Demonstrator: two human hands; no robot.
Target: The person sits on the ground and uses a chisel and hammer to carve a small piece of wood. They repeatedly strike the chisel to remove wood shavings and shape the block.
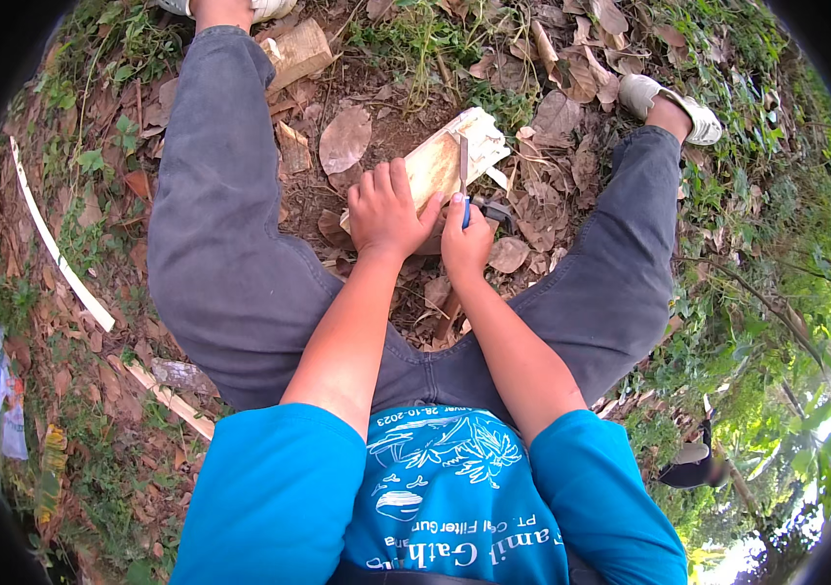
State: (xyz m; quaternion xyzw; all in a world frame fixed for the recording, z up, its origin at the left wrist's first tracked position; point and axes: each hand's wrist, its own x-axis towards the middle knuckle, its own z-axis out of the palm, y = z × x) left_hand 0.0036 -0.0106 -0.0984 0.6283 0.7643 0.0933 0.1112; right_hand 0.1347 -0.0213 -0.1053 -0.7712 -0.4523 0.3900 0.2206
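A seated person in a blue shirt and grey trousers is seen from above, knees spread, both forearms stretched toward a pale block of wood [446, 161] lying on leaf-strewn ground [532, 219] between the legs; the block is taken here as the landmark.

On the near end of the block the left hand [386, 210] is pressed flat, fingers spread over the wood, so that the piece is steadied rather than gripped; just beside it, at the block's near right edge, the right hand [466, 242] is closed around a blue-handled chisel [463, 175], whose narrow metal blade is laid along the top face of the block, its tip toward the far end; the grip on the handle appears firm, though the palm side is hidden.

As far as can be judged, the work is at an early to middle stage: the top face looks freshly cut and light, the far end is ragged and splintered, and no finished shape can yet be made out; most of the block appears whole.

Beyond the block to the left, a second wood offcut [300, 51] lies near the left foot; well to the left of the block, a long pale strip [55, 249] is stretched across the dry leaves; farther off, a sandalled right foot [669, 102] is set among weeds.
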